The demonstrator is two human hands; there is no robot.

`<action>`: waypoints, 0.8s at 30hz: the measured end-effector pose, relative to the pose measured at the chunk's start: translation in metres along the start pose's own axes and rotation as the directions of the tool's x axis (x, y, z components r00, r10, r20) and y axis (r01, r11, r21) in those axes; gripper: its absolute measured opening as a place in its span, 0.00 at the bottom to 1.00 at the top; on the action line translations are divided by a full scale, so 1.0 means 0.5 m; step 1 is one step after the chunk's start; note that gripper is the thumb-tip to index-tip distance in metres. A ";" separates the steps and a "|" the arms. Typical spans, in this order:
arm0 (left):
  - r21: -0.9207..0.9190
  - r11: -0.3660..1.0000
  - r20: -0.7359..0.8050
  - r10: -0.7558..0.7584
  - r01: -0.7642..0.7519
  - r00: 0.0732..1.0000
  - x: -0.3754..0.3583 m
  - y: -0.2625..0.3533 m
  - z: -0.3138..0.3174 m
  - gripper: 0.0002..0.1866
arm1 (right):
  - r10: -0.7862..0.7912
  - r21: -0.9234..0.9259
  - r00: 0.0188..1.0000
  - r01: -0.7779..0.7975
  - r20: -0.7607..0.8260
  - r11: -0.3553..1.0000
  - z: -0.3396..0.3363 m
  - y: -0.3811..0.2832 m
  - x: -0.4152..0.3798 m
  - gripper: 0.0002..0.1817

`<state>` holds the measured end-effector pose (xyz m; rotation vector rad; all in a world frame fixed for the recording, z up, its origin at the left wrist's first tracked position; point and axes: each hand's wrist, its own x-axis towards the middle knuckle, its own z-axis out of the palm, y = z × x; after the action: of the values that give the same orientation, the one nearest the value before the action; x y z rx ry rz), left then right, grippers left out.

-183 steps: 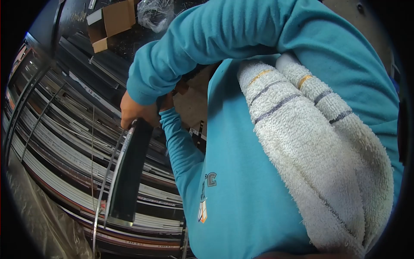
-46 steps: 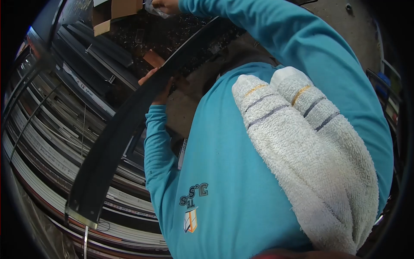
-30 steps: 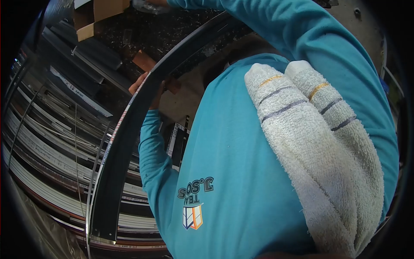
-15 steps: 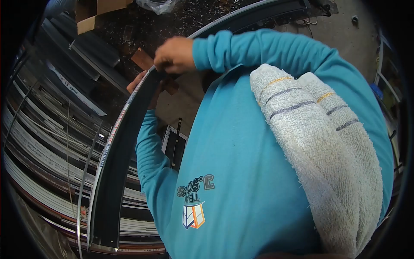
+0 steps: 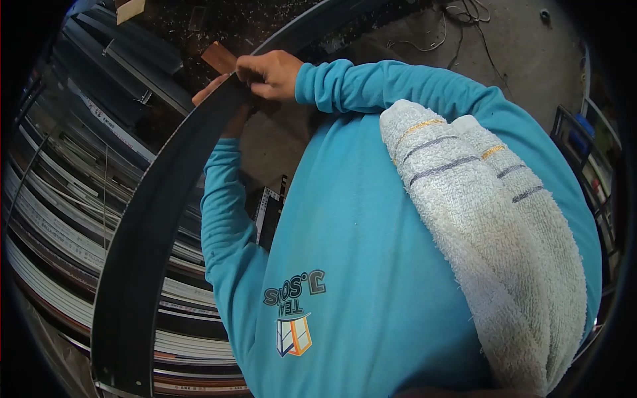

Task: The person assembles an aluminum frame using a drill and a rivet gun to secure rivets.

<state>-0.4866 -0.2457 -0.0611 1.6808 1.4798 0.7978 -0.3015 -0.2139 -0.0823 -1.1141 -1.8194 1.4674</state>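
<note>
A long dark aluminum profile (image 5: 142, 229) runs from the lower left, between my hands, to the top of the view. Its broad dark face is turned up towards me. My left hand (image 5: 212, 88) grips it from the far side and underneath; the fingers show at its outer edge, and the profile hides part of the palm. My right hand (image 5: 272, 71) is closed on the near edge just above, thumb and fingers bent around it. A white towel (image 5: 478, 192) with grey and yellow stripes hangs over my right shoulder, against my blue shirt (image 5: 352, 252).
Racks of stacked long profiles (image 5: 60, 232) fill the left side. A brown block (image 5: 219, 58) lies beyond my hands, near a cardboard box (image 5: 130, 9). Cables (image 5: 464, 13) lie on the floor at the upper right. Dark frames (image 5: 577, 146) stand at the right edge.
The profile has turned, so its lettered edge is out of sight and its dark face shows wider. Its near end has swung left. Both hands have shifted slightly upward in view, still holding it.
</note>
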 end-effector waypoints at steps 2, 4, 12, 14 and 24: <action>0.122 0.985 -0.008 0.126 -0.124 0.992 0.023 -0.007 0.009 0.23 | 0.076 0.041 0.997 -0.076 -0.001 0.996 -0.020 0.002 0.009 0.12; 0.333 0.918 0.015 0.223 -0.215 0.975 0.027 -0.047 0.014 0.24 | 0.137 0.095 0.990 -0.133 -0.033 0.987 -0.021 0.005 0.017 0.12; 0.527 0.839 0.062 0.119 -0.134 0.991 0.046 -0.034 0.024 0.23 | 0.197 0.097 0.978 -0.190 -0.069 0.977 -0.034 0.014 0.053 0.12; 0.553 0.822 0.072 0.113 -0.134 0.991 0.037 -0.066 0.022 0.24 | 0.179 0.061 0.983 -0.176 -0.038 0.983 -0.030 0.021 0.056 0.13; 0.619 0.756 0.108 0.187 -0.214 0.976 0.034 -0.112 0.030 0.27 | 0.103 0.106 0.994 -0.098 -0.047 0.990 -0.015 0.077 0.060 0.13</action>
<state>-0.5013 -0.2277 -0.1171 2.3712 1.6673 0.3726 -0.3006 -0.1822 -0.1201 -1.1964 -1.6534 1.5560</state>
